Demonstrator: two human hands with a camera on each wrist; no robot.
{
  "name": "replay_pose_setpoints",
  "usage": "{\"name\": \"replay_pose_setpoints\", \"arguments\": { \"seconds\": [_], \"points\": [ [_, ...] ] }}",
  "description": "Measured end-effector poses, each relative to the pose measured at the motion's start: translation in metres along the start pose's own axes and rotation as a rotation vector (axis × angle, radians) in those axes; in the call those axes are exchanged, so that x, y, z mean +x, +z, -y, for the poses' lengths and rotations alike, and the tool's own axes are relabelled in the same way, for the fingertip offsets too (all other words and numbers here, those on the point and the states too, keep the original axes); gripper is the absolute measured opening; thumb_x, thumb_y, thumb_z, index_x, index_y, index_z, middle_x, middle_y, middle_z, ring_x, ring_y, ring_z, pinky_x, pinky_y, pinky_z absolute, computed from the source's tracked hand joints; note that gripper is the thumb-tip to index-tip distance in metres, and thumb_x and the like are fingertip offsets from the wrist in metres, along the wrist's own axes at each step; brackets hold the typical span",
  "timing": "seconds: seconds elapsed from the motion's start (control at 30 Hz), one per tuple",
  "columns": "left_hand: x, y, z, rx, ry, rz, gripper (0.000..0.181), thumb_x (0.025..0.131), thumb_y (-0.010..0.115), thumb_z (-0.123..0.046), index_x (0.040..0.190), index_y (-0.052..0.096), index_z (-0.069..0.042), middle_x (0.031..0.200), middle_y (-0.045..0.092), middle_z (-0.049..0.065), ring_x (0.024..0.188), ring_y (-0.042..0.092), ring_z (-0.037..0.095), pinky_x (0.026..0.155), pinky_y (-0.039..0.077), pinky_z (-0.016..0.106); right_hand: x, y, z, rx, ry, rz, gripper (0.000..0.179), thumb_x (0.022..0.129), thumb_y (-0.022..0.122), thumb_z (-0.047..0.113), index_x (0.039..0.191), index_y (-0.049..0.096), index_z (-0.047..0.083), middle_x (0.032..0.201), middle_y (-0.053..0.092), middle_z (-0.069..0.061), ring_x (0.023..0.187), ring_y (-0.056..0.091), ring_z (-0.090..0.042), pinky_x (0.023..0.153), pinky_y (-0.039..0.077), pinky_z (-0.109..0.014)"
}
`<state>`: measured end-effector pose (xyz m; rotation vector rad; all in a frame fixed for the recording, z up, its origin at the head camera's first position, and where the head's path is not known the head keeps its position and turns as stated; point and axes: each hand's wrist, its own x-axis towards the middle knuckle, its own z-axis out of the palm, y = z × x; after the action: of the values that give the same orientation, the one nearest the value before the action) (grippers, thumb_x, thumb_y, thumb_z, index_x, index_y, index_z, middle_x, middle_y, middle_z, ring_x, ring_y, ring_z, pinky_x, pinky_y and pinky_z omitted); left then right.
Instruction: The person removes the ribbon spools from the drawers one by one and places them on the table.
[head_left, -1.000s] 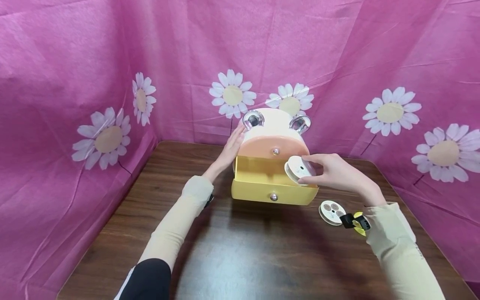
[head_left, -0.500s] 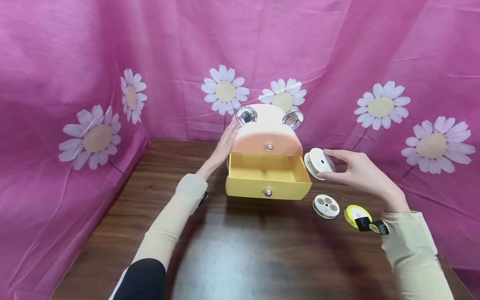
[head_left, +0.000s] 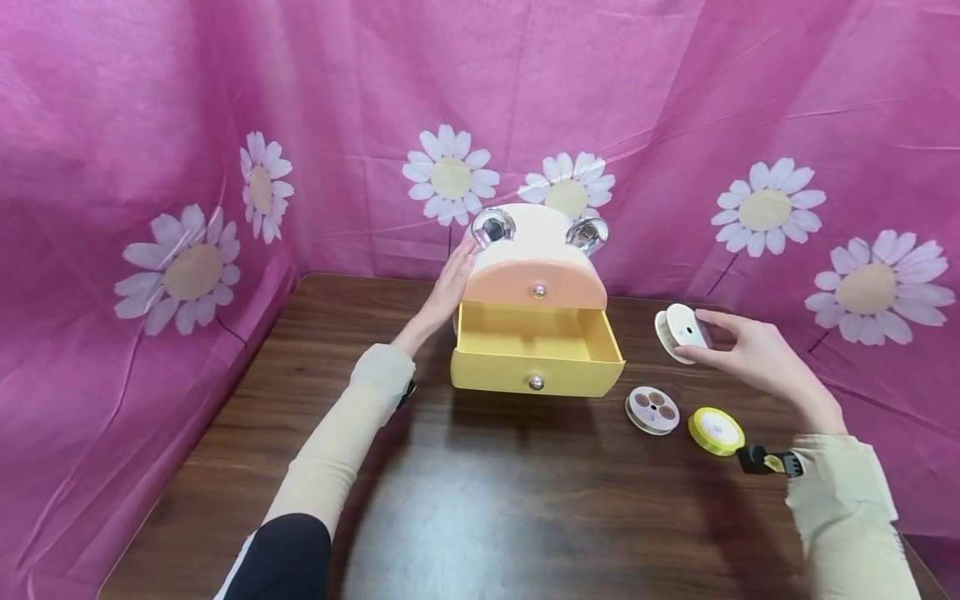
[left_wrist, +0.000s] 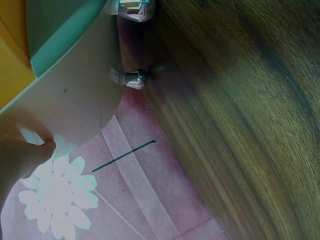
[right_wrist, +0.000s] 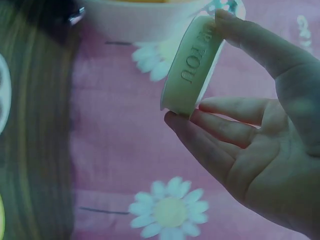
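Observation:
My right hand pinches a white ribbon spool by its edges, to the right of a small drawer cabinet. Cream ribbon with raised letters, "YOU" among them, is wound on the spool, as the right wrist view shows. The cabinet has a white rounded top, two silvery ring-shaped ears and a peach upper drawer, which is closed. Its yellow lower drawer is pulled out, with a bare floor visible. Against the cabinet's left side rests my left hand, fingers extended; its thumb touches the pale wall in the left wrist view.
Right of the drawer, a white spool with brown circles lies flat on the wooden table. Beside it is a yellow ribbon spool, near my right wrist strap. Pink cloth with printed daisies hangs around the back and sides.
My right hand has carried the white spool from over the yellow drawer out to the right. The yellow spool, partly hidden before, now shows fully. My left hand stays at the cabinet's side.

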<state>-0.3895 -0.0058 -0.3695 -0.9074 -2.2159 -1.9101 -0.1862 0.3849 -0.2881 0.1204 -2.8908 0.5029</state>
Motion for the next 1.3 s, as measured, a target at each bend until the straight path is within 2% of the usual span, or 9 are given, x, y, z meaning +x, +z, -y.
{"name": "replay_pose_setpoints", "arguments": {
  "seconds": [0.13, 0.23, 0.33, 0.43, 0.57, 0.87, 1.0, 1.13, 1.3],
  "points": [
    [0.001, 0.002, -0.001, 0.026, -0.013, -0.01, 0.053, 0.107, 0.028, -0.026, 0.158, 0.025, -0.011, 0.169, 0.009, 0.006, 0.157, 0.006, 0.023, 0.128, 0.007, 0.051, 0.003, 0.013, -0.022, -0.006, 0.031, 0.016, 0.073, 0.084, 0.076, 0.044, 0.135, 0.056, -0.003, 0.117, 0.067, -0.031, 0.107, 0.062, -0.045, 0.085, 0.048, -0.054],
    [-0.001, 0.004, -0.002, 0.068, -0.025, -0.017, 0.054, 0.107, 0.027, -0.034, 0.159, 0.024, -0.017, 0.169, 0.01, 0.004, 0.157, 0.007, 0.019, 0.128, 0.008, 0.051, 0.004, 0.026, -0.039, -0.013, 0.047, 0.009, 0.072, 0.084, 0.076, 0.044, 0.133, 0.057, -0.005, 0.112, 0.069, -0.029, 0.099, 0.063, -0.042, 0.079, 0.049, -0.047],
    [-0.002, 0.005, -0.002, 0.085, -0.031, -0.018, 0.056, 0.107, 0.028, -0.038, 0.159, 0.023, -0.019, 0.169, 0.01, 0.003, 0.157, 0.007, 0.019, 0.127, 0.008, 0.052, 0.005, 0.04, -0.055, -0.017, 0.063, -0.015, 0.063, 0.083, 0.077, 0.043, 0.123, 0.063, -0.004, 0.093, 0.071, -0.021, 0.083, 0.061, -0.032, 0.07, 0.046, -0.036],
    [-0.004, 0.005, -0.002, 0.079, -0.037, -0.019, 0.056, 0.107, 0.028, -0.038, 0.159, 0.023, -0.019, 0.169, 0.01, 0.001, 0.157, 0.007, 0.019, 0.128, 0.008, 0.051, 0.005, 0.055, -0.07, -0.025, 0.086, -0.024, 0.05, 0.083, 0.076, 0.044, 0.104, 0.067, 0.0, 0.074, 0.063, -0.009, 0.072, 0.054, -0.022, 0.063, 0.04, -0.029],
    [-0.004, 0.005, -0.001, 0.084, -0.031, -0.024, 0.056, 0.107, 0.028, -0.038, 0.159, 0.024, -0.017, 0.169, 0.01, 0.003, 0.157, 0.008, 0.019, 0.128, 0.008, 0.049, 0.005, 0.071, -0.086, -0.037, 0.128, -0.01, 0.048, 0.085, 0.073, 0.047, 0.093, 0.064, 0.001, 0.067, 0.053, -0.004, 0.067, 0.048, -0.021, 0.06, 0.036, -0.029],
    [-0.005, 0.006, 0.0, 0.099, -0.024, -0.023, 0.055, 0.108, 0.027, -0.035, 0.159, 0.023, -0.017, 0.169, 0.01, 0.002, 0.157, 0.008, 0.019, 0.128, 0.008, 0.048, 0.006, 0.096, -0.104, -0.047, 0.17, 0.046, 0.057, 0.086, 0.071, 0.048, 0.097, 0.061, -0.007, 0.07, 0.056, -0.008, 0.071, 0.052, -0.026, 0.062, 0.038, -0.029],
    [-0.005, 0.006, 0.001, 0.084, -0.038, -0.024, 0.055, 0.107, 0.027, -0.037, 0.159, 0.023, -0.018, 0.169, 0.01, -0.001, 0.157, 0.008, 0.018, 0.128, 0.007, 0.049, 0.005, 0.104, -0.108, -0.058, 0.168, 0.051, 0.049, 0.085, 0.072, 0.046, 0.08, 0.054, 0.001, 0.064, 0.045, -0.003, 0.066, 0.047, -0.023, 0.06, 0.035, -0.029],
    [-0.005, 0.005, 0.001, 0.074, -0.045, -0.02, 0.054, 0.108, 0.027, -0.036, 0.159, 0.023, -0.018, 0.169, 0.01, -0.001, 0.157, 0.007, 0.018, 0.129, 0.007, 0.047, 0.006, 0.11, -0.11, -0.063, 0.164, 0.053, 0.048, 0.084, 0.073, 0.044, 0.073, 0.048, 0.005, 0.063, 0.04, 0.0, 0.064, 0.044, -0.021, 0.058, 0.032, -0.028],
    [-0.011, 0.002, -0.019, 0.069, -0.045, -0.008, 0.053, 0.108, 0.028, -0.026, 0.158, 0.022, -0.009, 0.169, 0.01, 0.008, 0.157, 0.006, 0.025, 0.128, 0.006, 0.05, 0.01, 0.113, -0.11, -0.043, 0.162, 0.068, 0.048, 0.083, 0.075, 0.043, 0.071, 0.046, 0.006, 0.064, 0.04, 0.0, 0.063, 0.043, -0.019, 0.057, 0.031, -0.028]
  ]
}}
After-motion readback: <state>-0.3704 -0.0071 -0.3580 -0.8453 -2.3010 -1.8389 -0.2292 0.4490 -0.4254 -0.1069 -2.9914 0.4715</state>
